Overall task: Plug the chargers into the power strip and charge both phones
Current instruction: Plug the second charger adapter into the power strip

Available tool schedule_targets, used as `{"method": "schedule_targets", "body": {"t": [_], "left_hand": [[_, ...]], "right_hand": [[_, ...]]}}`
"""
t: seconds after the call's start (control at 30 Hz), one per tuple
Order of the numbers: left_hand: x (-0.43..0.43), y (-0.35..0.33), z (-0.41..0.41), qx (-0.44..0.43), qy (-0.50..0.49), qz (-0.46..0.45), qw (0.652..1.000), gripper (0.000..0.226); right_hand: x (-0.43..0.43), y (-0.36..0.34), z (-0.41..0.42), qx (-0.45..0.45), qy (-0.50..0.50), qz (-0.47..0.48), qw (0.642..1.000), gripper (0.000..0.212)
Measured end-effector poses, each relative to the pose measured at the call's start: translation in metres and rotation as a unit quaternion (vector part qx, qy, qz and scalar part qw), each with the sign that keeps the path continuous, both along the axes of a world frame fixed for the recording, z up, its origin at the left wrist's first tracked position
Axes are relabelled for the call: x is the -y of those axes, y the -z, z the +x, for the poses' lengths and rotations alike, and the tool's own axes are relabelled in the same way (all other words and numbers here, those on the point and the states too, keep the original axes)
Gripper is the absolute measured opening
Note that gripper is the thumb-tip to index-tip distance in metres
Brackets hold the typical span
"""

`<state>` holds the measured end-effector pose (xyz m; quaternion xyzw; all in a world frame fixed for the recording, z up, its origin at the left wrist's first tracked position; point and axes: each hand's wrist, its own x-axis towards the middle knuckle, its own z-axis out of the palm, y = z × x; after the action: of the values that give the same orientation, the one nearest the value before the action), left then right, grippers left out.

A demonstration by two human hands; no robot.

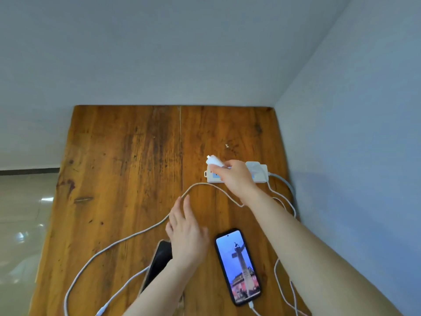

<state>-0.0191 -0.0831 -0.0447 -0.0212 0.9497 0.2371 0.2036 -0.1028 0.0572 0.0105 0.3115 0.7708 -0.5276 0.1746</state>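
A white power strip (259, 175) lies at the table's right side, with one white charger (254, 166) standing in its right end. My right hand (234, 176) is shut on a second white charger (214, 161), held tilted just above the strip's left end. Its long white cable (127, 239) loops across the table to the near left. My left hand (188, 233) hovers flat with fingers apart over that cable and partly covers a dark phone (159, 263). A lit phone (238, 265) lies to the right with a white cable (251, 306) in its near end.
The wooden table (118, 156) stands in a corner, with a wall along its right edge and another behind it. Thin white cables (282, 201) trail from the strip down the right edge. Shiny floor shows beyond the left edge.
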Motion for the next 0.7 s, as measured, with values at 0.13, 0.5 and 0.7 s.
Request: {"method": "schedule_targets", "body": {"t": [0.13,0.5,0.7], "left_hand": [[-0.030,0.005,-0.037,-0.031,0.144,-0.032,0.989,0.082],[-0.047,0.010,-0.064,0.035,0.265,-0.140,0.953,0.082],[-0.044,0.011,-0.062,0.028,0.241,-0.136,0.961,0.087]], "right_hand": [[-0.047,0.008,-0.018,0.032,-0.051,0.118,0.991,0.042],[-0.066,0.030,-0.052,0.057,-0.213,0.226,0.949,0.045],[-0.067,0.028,-0.066,0.067,-0.230,0.199,0.950,0.043]]}}
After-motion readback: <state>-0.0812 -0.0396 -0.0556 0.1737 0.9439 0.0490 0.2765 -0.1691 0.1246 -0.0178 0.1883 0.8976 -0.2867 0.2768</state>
